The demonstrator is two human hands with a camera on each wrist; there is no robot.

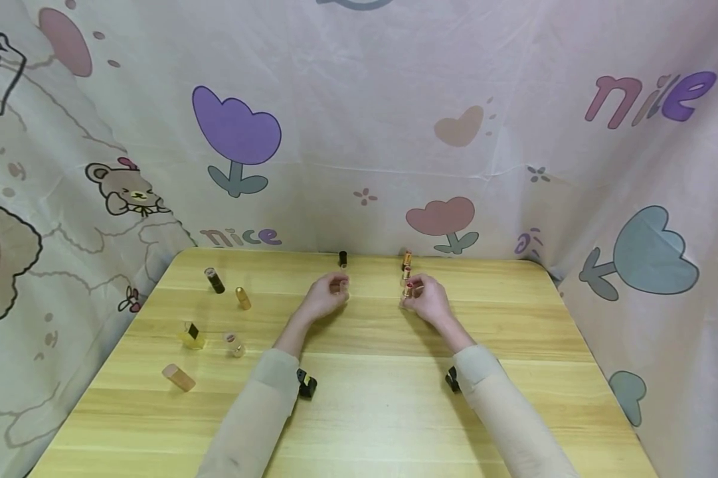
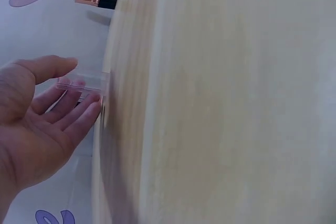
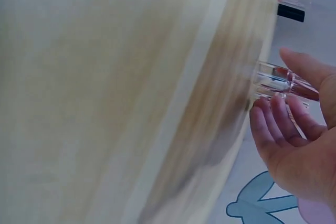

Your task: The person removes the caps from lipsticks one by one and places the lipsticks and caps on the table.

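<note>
My left hand (image 1: pixel 327 295) is at the far middle of the table, loosely curved around a small clear cap (image 2: pixel 86 85) that stands upright. In the left wrist view the thumb is apart from the cap, and the fingers lie beside it. Behind that hand stands a black cap (image 1: pixel 343 258). To the right, my right hand (image 1: pixel 430 300) is beside a lipstick (image 1: pixel 408 289) with a clear base, standing upright. A gap shows between thumb and lipstick (image 3: pixel 275 80) in the right wrist view; the fingertips are close to its other side. Two more uncapped lipsticks, one rose-gold (image 1: pixel 407 257), stand behind it in line.
On the left stand a black lipstick tube (image 1: pixel 214 281), a gold tube (image 1: pixel 242 298), a yellow item with a black part (image 1: pixel 192 336), a clear tube (image 1: pixel 234 345) and a beige tube (image 1: pixel 179 378). A printed curtain (image 1: pixel 359 133) hangs behind the wooden table (image 1: pixel 370 425).
</note>
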